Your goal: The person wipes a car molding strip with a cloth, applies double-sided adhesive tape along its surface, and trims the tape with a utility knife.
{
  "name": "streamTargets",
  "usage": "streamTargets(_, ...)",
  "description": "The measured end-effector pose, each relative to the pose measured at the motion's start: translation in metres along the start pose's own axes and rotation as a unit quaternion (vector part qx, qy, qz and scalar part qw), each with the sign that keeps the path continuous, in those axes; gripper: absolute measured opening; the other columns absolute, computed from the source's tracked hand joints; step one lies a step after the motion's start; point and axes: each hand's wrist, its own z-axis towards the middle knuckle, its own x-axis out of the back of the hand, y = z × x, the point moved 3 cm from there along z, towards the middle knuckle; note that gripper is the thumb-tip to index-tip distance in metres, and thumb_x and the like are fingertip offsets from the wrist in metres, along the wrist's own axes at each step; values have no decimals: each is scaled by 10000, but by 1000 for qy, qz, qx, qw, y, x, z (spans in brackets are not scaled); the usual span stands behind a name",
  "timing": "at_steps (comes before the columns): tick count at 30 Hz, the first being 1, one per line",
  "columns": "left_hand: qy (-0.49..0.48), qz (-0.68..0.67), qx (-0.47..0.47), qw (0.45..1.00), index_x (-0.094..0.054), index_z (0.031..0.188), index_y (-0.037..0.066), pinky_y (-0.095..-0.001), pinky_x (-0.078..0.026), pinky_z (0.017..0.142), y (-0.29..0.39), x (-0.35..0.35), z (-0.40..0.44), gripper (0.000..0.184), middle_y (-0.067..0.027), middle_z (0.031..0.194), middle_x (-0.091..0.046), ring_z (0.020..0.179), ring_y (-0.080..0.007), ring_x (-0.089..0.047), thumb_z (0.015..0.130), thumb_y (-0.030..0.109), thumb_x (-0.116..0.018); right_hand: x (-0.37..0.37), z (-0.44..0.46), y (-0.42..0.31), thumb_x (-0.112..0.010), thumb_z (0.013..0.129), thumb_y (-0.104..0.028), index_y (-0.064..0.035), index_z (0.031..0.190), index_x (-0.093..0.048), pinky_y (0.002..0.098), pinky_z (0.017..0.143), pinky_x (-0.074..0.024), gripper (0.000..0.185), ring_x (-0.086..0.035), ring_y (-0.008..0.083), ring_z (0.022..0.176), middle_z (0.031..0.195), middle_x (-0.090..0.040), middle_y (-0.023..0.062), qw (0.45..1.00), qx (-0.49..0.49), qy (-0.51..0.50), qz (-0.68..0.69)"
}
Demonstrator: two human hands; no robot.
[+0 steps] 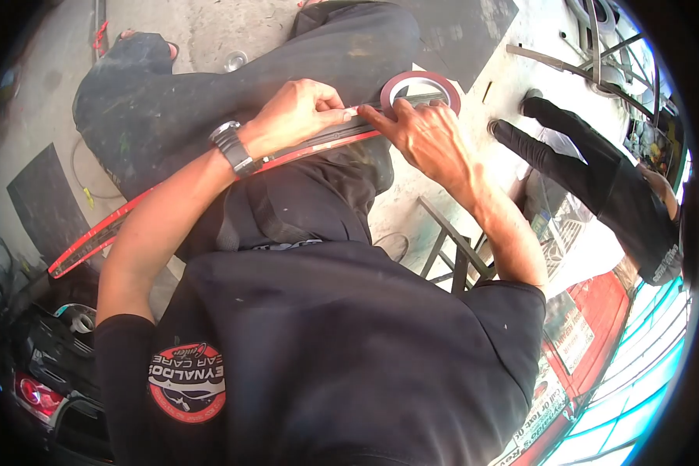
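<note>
A long, narrow dark trim strip with red edging [322, 145] lies slantwise across the person's lap, its far end reaching low on the left. My left hand [299, 115], a black watch on its wrist, is closed, with thumb and forefinger pinched at a small pale bit of tape on the strip. Facing it, my right hand [431, 140] is closed too, its forefinger stretched to the same spot and its thumb by the tape. A roll of dark red tape [452, 92] with a white core sits against my right fingers, which partly hide it.
Another person in dark clothes [598, 171] is at the right. Metal frame legs [450, 241] stand beside my right forearm. Dark flat sheets [46, 198] lie on the concrete floor [202, 31]. A car's red tail light [37, 394] shows at lower left.
</note>
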Motion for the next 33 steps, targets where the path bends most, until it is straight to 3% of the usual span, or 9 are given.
streamTargets(6, -33, -24, 80, 996, -710, 900, -14, -263, -499, 597, 9, 20, -37, 266, -50, 752, -715, 650, -78, -653, 976, 238, -747, 12, 4, -11, -569, 931, -130, -240, 1483, -580, 378, 533, -532, 564, -665, 241, 581, 812, -605, 101, 999, 33, -9, 33)
streamTargets(9, -25, 51, 99, 993, -724, 857, 23, -240, -429, 585, 4, 43, -66, 252, 33, 721, -662, 656, -22, -538, 954, 252, -767, 16, 7, -26, -577, 927, -132, -235, 1482, -581, 374, 537, -539, 565, -661, 242, 577, 801, -601, 97, 997, 49, -1, 53)
streamTargets(12, -25, 85, 134, 987, -741, 901, 4, -241, -454, 616, 5, 51, -78, 255, 26, 743, -662, 686, -22, -553, 970, 250, -749, 15, 14, -40, -590, 922, -141, -212, 1494, -569, 370, 536, -530, 577, -640, 236, 555, 780, -589, 89, 997, 51, -8, 58)
streamTargets(15, 1, 16, 70, 997, -752, 952, -10, -241, -472, 650, 1, 39, -65, 260, 15, 769, -668, 718, -28, -573, 989, 246, -726, 14, 20, -43, -598, 919, -149, -194, 1489, -574, 374, 535, -522, 572, -632, 232, 550, 771, -582, 89, 997, 50, -4, 52)
streamTargets(18, -7, 36, 72, 997, -755, 989, -15, -238, -485, 685, 9, 28, -53, 259, 6, 794, -675, 750, -34, -581, 1003, 240, -709, 16, 16, -44, -612, 914, -153, -183, 1475, -587, 379, 537, -518, 562, -629, 225, 551, 763, -576, 88, 998, 42, -2, 57)
streamTargets(26, 55, 93, 47, 993, -765, 969, 5, -257, -409, 547, 12, 18, -59, 217, 29, 644, -602, 582, -27, -470, 983, 217, -720, 37, -24, -26, -624, 909, -156, -206, 1463, -599, 363, 572, -544, 557, -620, 188, 597, 778, -569, 49, 987, 79, 49, 128)
streamTargets(30, 57, 92, 54, 993, -765, 960, 3, -261, -420, 560, 12, 22, -62, 220, 13, 664, -624, 596, -36, -492, 976, 220, -728, 23, -59, 12, -555, 909, -162, -258, 1537, -530, 350, 640, -553, 636, -624, 170, 628, 810, -553, 28, 999, 0, -43, 5)
streamTargets(33, 54, 100, 57, 992, -766, 960, 3, -267, -431, 572, 7, 22, -63, 225, 5, 685, -646, 610, -42, -510, 974, 225, -732, 9, -65, 15, -542, 935, -162, -312, 1562, -492, 362, 649, -546, 647, -607, 177, 614, 823, -551, 35, 999, -30, -32, -16)
